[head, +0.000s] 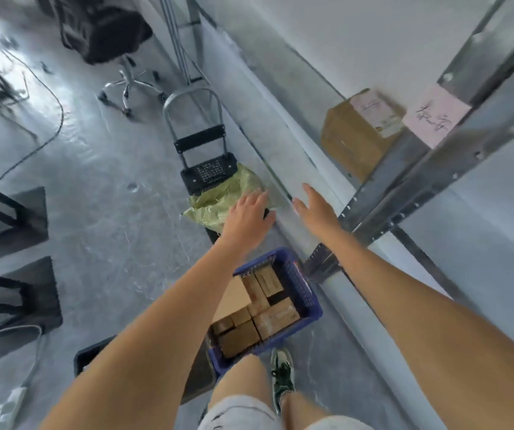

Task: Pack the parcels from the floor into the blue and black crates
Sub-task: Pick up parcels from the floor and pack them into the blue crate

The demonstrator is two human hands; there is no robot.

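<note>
Blue crate [303, 293] of parcels [261, 318] sits below both outstretched, empty hands, left [248, 217] and right [317, 209], fingers spread.

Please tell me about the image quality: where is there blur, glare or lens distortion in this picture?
Head view: motion blur softens the left hand, the right hand and the cardboard box on the shelf; window glare washes out the floor at upper left; the wide-angle lens bends the shelf rail; parcels in the blue crate stay fairly sharp.

Below you stood the blue crate [306, 293], packed with brown cardboard parcels [275, 318], the black crate [83, 360] at its 8 o'clock, mostly hidden.
</note>
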